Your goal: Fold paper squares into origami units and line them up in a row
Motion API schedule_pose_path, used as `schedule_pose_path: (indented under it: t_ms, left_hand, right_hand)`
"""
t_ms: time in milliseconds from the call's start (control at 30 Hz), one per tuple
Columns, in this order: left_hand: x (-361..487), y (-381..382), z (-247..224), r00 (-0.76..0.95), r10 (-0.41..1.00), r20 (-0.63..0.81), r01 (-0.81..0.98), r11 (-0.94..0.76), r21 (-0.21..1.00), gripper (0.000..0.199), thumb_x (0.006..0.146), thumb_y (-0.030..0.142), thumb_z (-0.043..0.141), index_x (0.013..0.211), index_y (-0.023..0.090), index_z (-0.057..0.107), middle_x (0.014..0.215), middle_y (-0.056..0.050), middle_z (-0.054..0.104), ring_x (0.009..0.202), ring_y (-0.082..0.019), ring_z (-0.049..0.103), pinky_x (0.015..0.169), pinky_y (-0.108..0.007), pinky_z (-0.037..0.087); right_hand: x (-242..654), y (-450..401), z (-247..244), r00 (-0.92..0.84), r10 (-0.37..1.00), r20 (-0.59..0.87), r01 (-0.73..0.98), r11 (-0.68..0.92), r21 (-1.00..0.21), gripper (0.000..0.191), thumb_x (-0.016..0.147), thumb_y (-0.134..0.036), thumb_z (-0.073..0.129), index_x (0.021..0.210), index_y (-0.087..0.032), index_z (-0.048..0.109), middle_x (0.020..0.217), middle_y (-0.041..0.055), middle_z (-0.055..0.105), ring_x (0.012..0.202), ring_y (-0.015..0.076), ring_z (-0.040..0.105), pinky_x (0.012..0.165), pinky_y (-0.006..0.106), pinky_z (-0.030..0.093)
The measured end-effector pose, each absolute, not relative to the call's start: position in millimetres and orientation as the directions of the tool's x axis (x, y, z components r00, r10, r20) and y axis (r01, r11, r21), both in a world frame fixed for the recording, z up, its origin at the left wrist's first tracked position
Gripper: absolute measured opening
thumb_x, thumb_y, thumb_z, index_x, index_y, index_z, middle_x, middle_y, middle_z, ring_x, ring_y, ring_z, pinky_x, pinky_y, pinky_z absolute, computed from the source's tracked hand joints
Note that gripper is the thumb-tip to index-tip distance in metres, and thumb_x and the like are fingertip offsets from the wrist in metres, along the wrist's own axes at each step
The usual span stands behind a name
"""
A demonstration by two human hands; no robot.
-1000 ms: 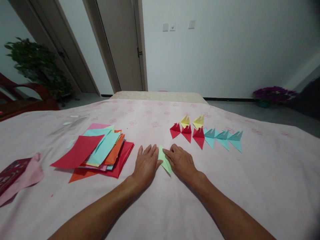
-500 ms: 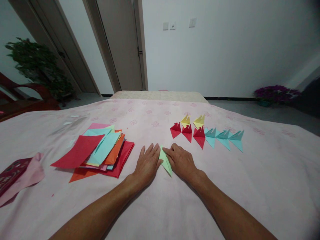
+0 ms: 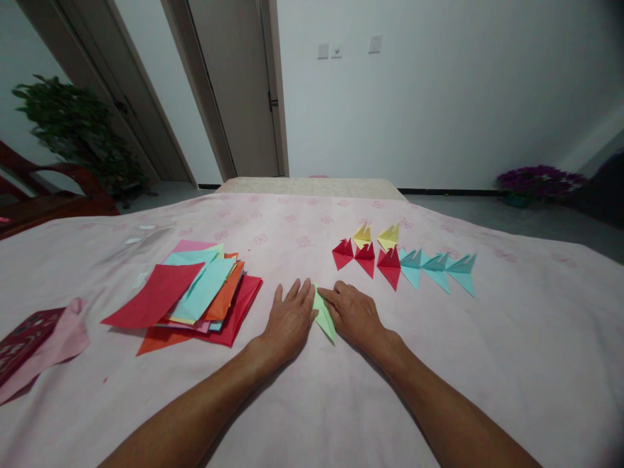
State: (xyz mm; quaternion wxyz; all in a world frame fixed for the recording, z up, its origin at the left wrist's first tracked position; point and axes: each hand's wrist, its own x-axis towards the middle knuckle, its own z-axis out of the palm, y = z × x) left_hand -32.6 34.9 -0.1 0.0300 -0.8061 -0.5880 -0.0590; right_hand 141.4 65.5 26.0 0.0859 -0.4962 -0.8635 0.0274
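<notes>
A small piece of light green folded paper [image 3: 325, 322] lies on the pink cloth between my hands, its lower end narrowing to a point. My left hand [image 3: 291, 315] rests flat with fingers stretched out, its thumb and finger edge over the paper's left side. On the right side, my right hand [image 3: 353, 311] is curled, with the index finger pressed on the paper near its top. Its other fingertips are tucked out of sight. Beyond my right hand stand folded paper cranes: red cranes [image 3: 389, 265], yellow cranes [image 3: 389, 236] and blue cranes [image 3: 436, 268].
To the left lies a loose pile of coloured paper sheets [image 3: 207, 289], a red sheet on top. A dark red packet [image 3: 29, 335] with pink paper sits farther left, near a clear plastic bag [image 3: 139, 242]. The flowered tablecloth [image 3: 273, 218] covers the table.
Almost nothing differs. Both hands stay pressed on the green paper, with only a very slight shift of the whole view.
</notes>
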Motion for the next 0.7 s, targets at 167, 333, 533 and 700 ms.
schedule_pose_path:
  t_ms: [167, 333, 533, 700]
  left_hand:
    - [-30.7, 35.2, 1.3, 0.292, 0.949, 0.117, 0.956, -0.293, -0.009, 0.050, 0.102, 0.033, 0.026, 0.149, 0.018, 0.036, 0.157, -0.009, 0.033, 0.145, -0.031, 0.029, 0.113, -0.062, 0.025]
    - [-27.5, 34.6, 3.3, 0.274, 0.956, 0.107, 0.962, -0.271, -0.036, 0.050, 0.101, 0.033, 0.027, 0.148, 0.018, 0.037, 0.158, -0.010, 0.032, 0.144, -0.033, 0.030, 0.110, -0.064, 0.028]
    - [-23.7, 33.3, 6.5, 0.238, 0.964, 0.117, 0.971, -0.232, -0.060, 0.050, 0.101, 0.033, 0.030, 0.147, 0.018, 0.039, 0.156, -0.011, 0.035, 0.142, -0.035, 0.032, 0.108, -0.064, 0.030]
    - [-23.0, 32.4, 6.0, 0.224, 0.964, 0.145, 0.974, -0.217, -0.064, 0.050, 0.100, 0.034, 0.031, 0.147, 0.017, 0.040, 0.154, -0.013, 0.038, 0.141, -0.034, 0.035, 0.109, -0.065, 0.029]
  right_hand:
    - [142.1, 66.8, 24.4, -0.494, 0.857, 0.144, 0.849, 0.511, -0.131, 0.031, 0.098, -0.030, 0.045, 0.125, -0.035, 0.059, 0.095, 0.0041, 0.058, 0.086, 0.0184, 0.055, 0.066, 0.029, 0.034]
    - [142.5, 67.7, 20.9, -0.494, 0.857, 0.148, 0.850, 0.512, -0.124, 0.031, 0.098, -0.031, 0.045, 0.126, -0.035, 0.058, 0.096, 0.0043, 0.058, 0.087, 0.0187, 0.055, 0.067, 0.028, 0.035]
    - [141.4, 66.1, 21.0, -0.509, 0.843, 0.173, 0.837, 0.532, -0.128, 0.034, 0.099, -0.033, 0.044, 0.132, -0.038, 0.054, 0.096, 0.0039, 0.058, 0.085, 0.0182, 0.055, 0.068, 0.028, 0.036]
    - [140.9, 65.4, 22.8, -0.519, 0.841, 0.152, 0.840, 0.535, -0.093, 0.033, 0.098, -0.032, 0.046, 0.129, -0.037, 0.056, 0.095, 0.0043, 0.058, 0.084, 0.0186, 0.054, 0.066, 0.028, 0.035]
